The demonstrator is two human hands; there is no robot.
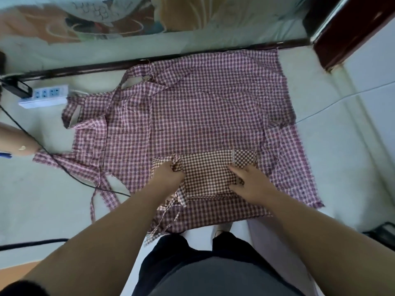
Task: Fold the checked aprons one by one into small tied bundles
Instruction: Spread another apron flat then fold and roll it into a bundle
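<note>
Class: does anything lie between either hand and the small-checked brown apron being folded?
Nothing visible does. The left hand grips the small-checked brown apron at its left edge; the right hand touches it directly.

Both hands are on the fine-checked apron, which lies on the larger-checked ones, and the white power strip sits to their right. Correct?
No: the head view shows the white power strip at their left. The left hand and right hand are indeed on the fine-checked apron, atop the larger-checked aprons.
</note>
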